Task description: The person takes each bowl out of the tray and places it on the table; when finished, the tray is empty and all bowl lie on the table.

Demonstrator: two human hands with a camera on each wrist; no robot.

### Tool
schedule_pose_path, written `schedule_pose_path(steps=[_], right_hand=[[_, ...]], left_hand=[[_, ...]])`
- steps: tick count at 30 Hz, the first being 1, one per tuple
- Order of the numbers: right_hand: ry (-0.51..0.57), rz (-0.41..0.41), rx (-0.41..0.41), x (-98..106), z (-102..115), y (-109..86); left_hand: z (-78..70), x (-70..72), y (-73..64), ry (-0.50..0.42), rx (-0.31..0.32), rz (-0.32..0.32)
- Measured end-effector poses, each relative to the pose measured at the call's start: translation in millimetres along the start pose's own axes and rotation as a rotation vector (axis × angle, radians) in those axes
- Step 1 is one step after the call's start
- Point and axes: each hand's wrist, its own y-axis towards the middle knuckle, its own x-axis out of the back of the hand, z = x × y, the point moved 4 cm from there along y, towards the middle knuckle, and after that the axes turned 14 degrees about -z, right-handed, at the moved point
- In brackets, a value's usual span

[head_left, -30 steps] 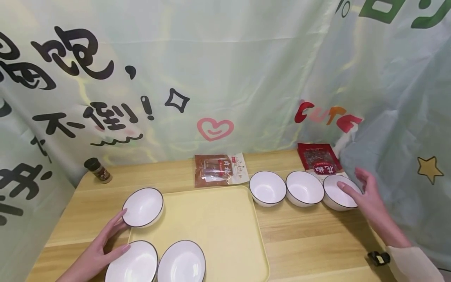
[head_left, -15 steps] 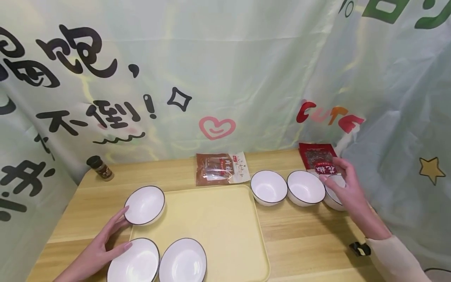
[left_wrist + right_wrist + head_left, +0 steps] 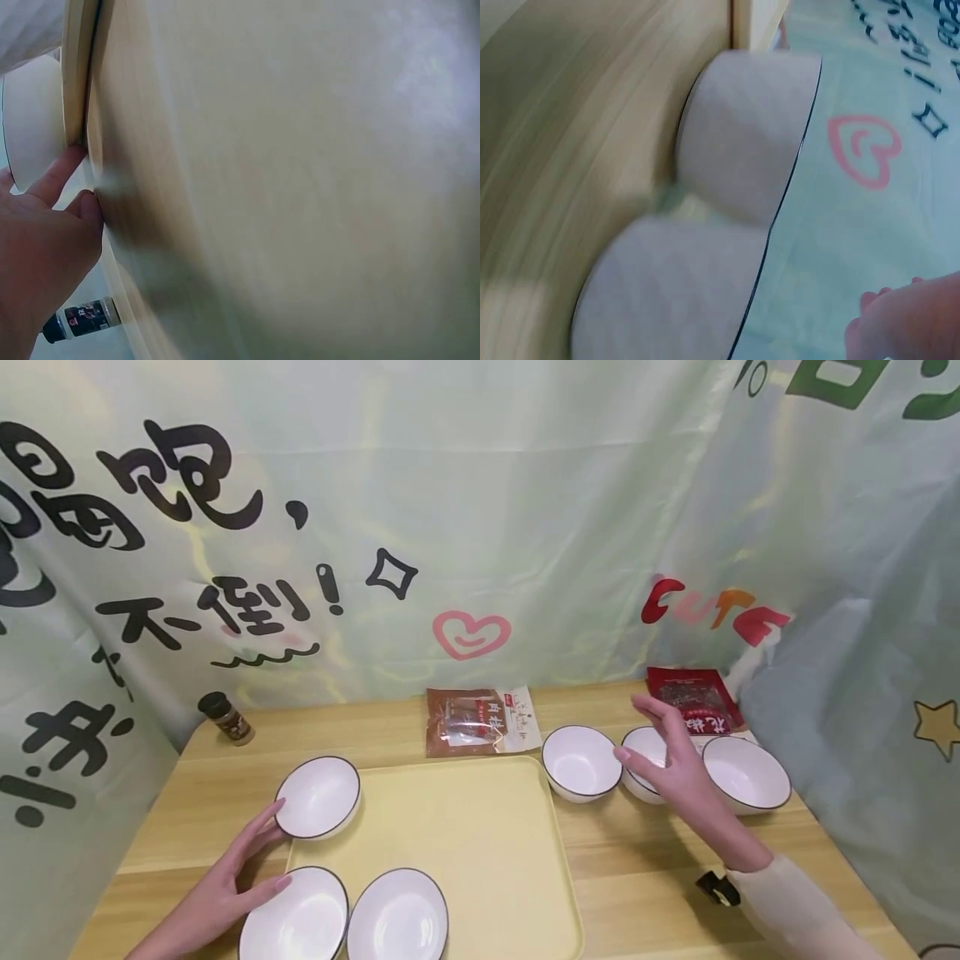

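Three white dark-rimmed bowls stand at the left: an upper bowl [image 3: 318, 795], a lower one [image 3: 296, 918] and another [image 3: 397, 917] to its right. My left hand [image 3: 217, 889] touches the upper bowl's side with its fingers, while its thumb lies at the lower bowl's rim. Beneath is a pale yellow tray [image 3: 487, 827]. Right of the tray runs a row: a near bowl [image 3: 579, 762], a middle bowl [image 3: 643, 745] and an end bowl [image 3: 746, 774]. My right hand [image 3: 686, 781] hovers over the middle bowl, partly hiding it, thumb and fingers spread and holding nothing.
A brown spice packet [image 3: 483, 721] lies behind the tray, and a red packet [image 3: 693, 700] behind the right-hand bowls. At the back left, a black-capped spice jar [image 3: 227, 718] lies tilted. A printed cloth [image 3: 525, 527] hangs behind the wooden table [image 3: 622, 885].
My right hand has moved left, from the end bowl of the row to above the middle bowl. My left hand stays at its bowls. The head view has shifted slightly.
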Motion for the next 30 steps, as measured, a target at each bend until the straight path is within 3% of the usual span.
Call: schedule_pose_path(steps=[5, 13, 18, 24, 30], right_hand=[[0.07, 0.071, 0.057, -29, 7, -5.7], [0.091, 0.201, 0.064, -79, 22, -23.9], [0.143, 0.324, 0.038, -111, 33, -39.6], [0.137, 0.468, -0.073, -141, 48, -58.0], [0.125, 0.645, -0.067, -171, 59, -79.7]], left_hand=[[-1.6, -0.8, -0.8, -0.012, -0.003, -0.002], [-4.5, -2.1, -1.0, -0.022, -0.022, -0.007], [-4.2, -1.1, -0.2, -0.02, -0.038, -0.012], [-2.4, 1.3, 1.5, -0.009, -0.025, -0.011], [-4.9, -0.2, 1.2, -0.036, -0.057, -0.006]])
